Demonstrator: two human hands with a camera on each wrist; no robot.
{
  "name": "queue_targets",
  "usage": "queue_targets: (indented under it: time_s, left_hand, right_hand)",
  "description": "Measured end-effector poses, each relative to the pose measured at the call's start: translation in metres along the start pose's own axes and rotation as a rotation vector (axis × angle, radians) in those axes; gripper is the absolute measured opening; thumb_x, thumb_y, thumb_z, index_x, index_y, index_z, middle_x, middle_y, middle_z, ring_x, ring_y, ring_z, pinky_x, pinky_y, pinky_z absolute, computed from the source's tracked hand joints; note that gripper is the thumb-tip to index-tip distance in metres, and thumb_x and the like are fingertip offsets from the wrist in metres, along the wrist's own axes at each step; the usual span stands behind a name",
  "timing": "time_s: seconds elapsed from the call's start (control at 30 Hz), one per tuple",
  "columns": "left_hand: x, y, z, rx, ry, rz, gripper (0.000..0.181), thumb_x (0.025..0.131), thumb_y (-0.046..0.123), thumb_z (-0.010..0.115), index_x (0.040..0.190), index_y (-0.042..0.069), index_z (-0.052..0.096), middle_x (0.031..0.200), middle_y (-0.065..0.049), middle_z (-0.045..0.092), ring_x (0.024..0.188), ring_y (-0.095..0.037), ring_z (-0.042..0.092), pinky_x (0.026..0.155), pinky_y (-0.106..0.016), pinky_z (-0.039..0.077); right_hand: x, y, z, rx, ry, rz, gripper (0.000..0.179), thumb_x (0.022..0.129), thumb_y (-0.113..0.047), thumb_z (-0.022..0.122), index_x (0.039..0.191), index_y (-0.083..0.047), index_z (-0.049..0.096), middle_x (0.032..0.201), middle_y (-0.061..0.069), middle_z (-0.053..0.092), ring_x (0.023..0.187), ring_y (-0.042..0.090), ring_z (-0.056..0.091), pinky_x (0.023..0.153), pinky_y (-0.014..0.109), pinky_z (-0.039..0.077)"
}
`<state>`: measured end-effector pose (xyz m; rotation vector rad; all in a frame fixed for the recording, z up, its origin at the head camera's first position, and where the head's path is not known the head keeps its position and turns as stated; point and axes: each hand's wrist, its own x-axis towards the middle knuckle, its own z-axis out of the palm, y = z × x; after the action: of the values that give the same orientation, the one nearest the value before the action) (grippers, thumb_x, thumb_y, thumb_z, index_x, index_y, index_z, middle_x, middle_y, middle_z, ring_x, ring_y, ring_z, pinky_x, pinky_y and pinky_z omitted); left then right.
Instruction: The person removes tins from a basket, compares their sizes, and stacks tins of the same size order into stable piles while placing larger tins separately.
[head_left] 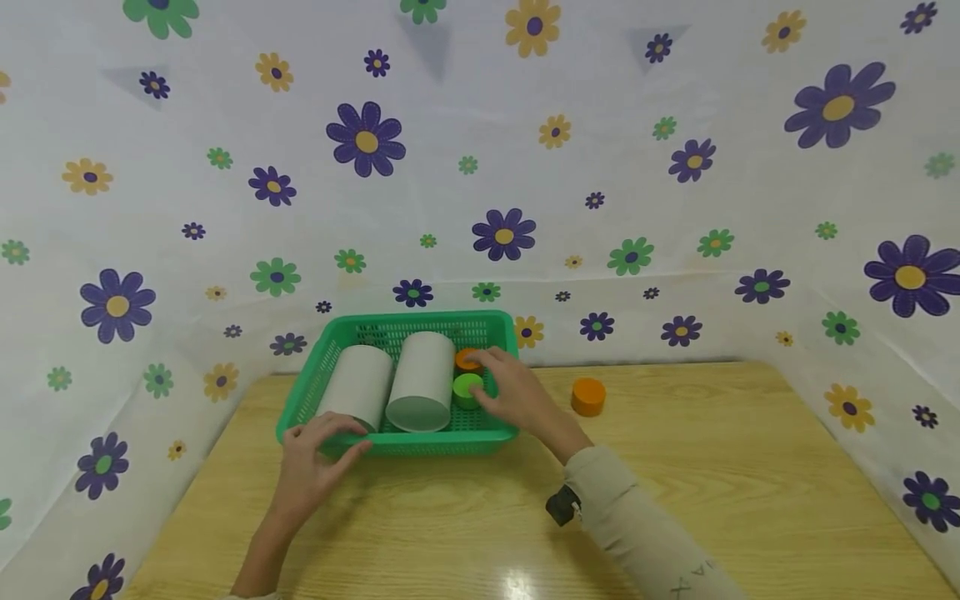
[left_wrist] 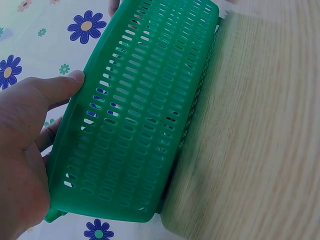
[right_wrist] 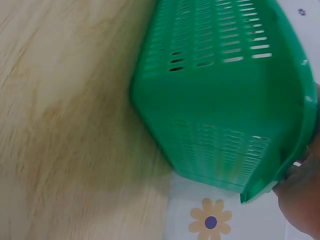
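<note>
A green plastic basket with slotted sides stands on the table. My left hand grips its near rim at the left, thumb outside and fingers reaching over; the left wrist view shows the thumb on the rim. Two white cylinders lie side by side inside. To their right sit an orange round piece and a light green round piece. My right hand reaches over the basket's right side, fingers spread, index at the orange piece and thumb at the green one's edge. In the right wrist view the basket mostly hides it.
Another orange round piece stands on the wooden table, right of the basket. White flower-printed cloth rises behind the table and along both sides. A dark device is strapped at the right wrist.
</note>
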<state>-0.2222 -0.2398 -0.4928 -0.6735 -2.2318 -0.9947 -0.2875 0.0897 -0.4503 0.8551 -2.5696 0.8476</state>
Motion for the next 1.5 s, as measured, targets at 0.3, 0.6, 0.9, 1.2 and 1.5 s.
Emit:
queue_targets:
  time_s: [0.3, 0.6, 0.9, 1.2, 1.5]
  left_hand:
    - [0.000, 0.002, 0.000, -0.011, 0.003, -0.001, 0.025, 0.079, 0.006, 0.088, 0.095, 0.019, 0.075, 0.097, 0.009, 0.072, 0.097, -0.013, 0.063, 0.086, -0.045, 0.022]
    - [-0.002, 0.001, -0.001, -0.001, -0.007, -0.015, 0.023, 0.079, 0.007, 0.088, 0.096, 0.016, 0.076, 0.099, 0.011, 0.072, 0.099, -0.012, 0.063, 0.085, -0.044, 0.022]
    - [-0.001, 0.005, -0.001, -0.013, -0.004, -0.012, 0.025, 0.078, 0.006, 0.088, 0.096, 0.017, 0.075, 0.099, 0.009, 0.072, 0.100, -0.013, 0.063, 0.086, -0.044, 0.022]
    - [0.000, 0.001, 0.000, -0.004, -0.005, -0.009, 0.024, 0.080, 0.008, 0.088, 0.097, 0.019, 0.075, 0.100, 0.010, 0.072, 0.101, -0.013, 0.063, 0.086, -0.046, 0.023]
    - [-0.001, -0.001, 0.001, -0.002, -0.001, -0.002, 0.024, 0.080, 0.009, 0.088, 0.097, 0.020, 0.075, 0.100, 0.010, 0.071, 0.100, -0.013, 0.063, 0.086, -0.045, 0.023]
  right_hand:
    - [0.009, 0.006, 0.010, -0.118, -0.044, -0.027, 0.047, 0.091, -0.018, 0.080, 0.133, -0.006, 0.061, 0.123, 0.013, 0.064, 0.105, 0.028, 0.064, 0.093, 0.043, 0.053]
    - [0.022, 0.006, 0.012, -0.230, -0.162, -0.062, 0.040, 0.093, -0.021, 0.078, 0.129, -0.009, 0.066, 0.127, 0.010, 0.064, 0.111, 0.030, 0.061, 0.094, 0.046, 0.050]
    - [0.030, 0.003, 0.012, -0.390, -0.257, -0.078, 0.044, 0.093, -0.026, 0.079, 0.132, -0.014, 0.063, 0.126, 0.013, 0.061, 0.109, 0.032, 0.059, 0.089, 0.048, 0.049]
    - [0.038, 0.003, 0.018, -0.570, -0.397, -0.041, 0.058, 0.093, -0.037, 0.077, 0.145, -0.021, 0.056, 0.141, 0.012, 0.057, 0.126, 0.035, 0.055, 0.104, 0.053, 0.043]
    - [0.041, 0.000, 0.024, -0.667, -0.483, -0.050, 0.059, 0.094, -0.042, 0.075, 0.147, -0.024, 0.055, 0.143, 0.008, 0.058, 0.130, 0.029, 0.054, 0.106, 0.053, 0.041]
